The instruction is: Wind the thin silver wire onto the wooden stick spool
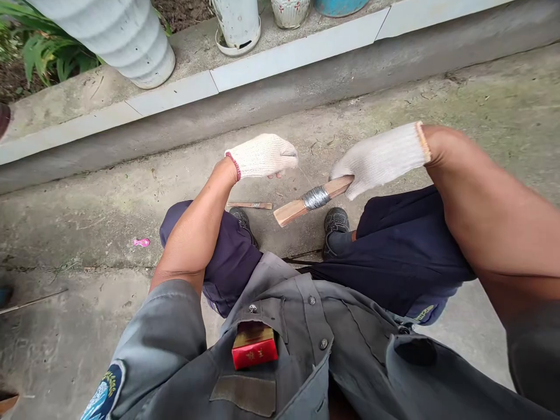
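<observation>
My right hand (378, 157), in a white knit glove, is closed around one end of a wooden stick (289, 212). A band of silvery wire (316, 198) is wound round the stick's middle. My left hand (265, 156), gloved too, is closed just left of it with the fingers pinched. From those fingers a thin strand of the wire runs down to the wound band. On the ground below my left hand lies a smaller wooden stick (250, 205), with something greyish about its middle.
A low tiled ledge (258, 76) crosses ahead, bearing a ribbed white pot (126, 41), a smaller white pot (236, 23) and other pots. A small pink object (141, 242) lies on the concrete to the left. A red box (255, 353) sits in my shirt pocket.
</observation>
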The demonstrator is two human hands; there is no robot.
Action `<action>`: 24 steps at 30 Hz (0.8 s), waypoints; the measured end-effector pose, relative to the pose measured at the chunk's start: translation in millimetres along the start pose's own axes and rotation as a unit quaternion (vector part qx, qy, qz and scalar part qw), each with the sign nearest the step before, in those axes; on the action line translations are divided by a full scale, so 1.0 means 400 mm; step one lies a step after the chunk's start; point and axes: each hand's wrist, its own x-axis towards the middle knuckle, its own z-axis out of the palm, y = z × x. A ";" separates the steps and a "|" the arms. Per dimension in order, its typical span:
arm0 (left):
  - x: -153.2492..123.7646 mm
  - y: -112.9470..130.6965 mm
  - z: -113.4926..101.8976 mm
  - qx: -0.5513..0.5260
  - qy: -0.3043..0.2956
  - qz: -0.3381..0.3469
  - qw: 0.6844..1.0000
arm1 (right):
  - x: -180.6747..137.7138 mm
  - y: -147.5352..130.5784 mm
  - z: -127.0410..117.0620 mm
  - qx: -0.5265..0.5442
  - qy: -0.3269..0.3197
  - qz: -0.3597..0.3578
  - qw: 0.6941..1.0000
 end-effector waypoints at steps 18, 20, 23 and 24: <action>-0.006 0.023 -0.003 -0.004 0.026 0.010 1.000 | 0.011 -0.009 -0.076 -0.050 0.359 0.277 0.890; -0.009 0.029 -0.003 0.004 0.020 0.006 1.000 | 0.030 -0.005 -0.071 -0.078 0.322 0.318 0.888; -0.010 0.031 -0.003 0.021 0.002 -0.014 1.000 | 0.050 -0.012 -0.053 -0.117 0.215 0.320 0.915; -0.008 0.029 -0.002 0.028 -0.004 -0.017 0.999 | 0.054 -0.014 -0.044 -0.128 0.181 0.303 0.927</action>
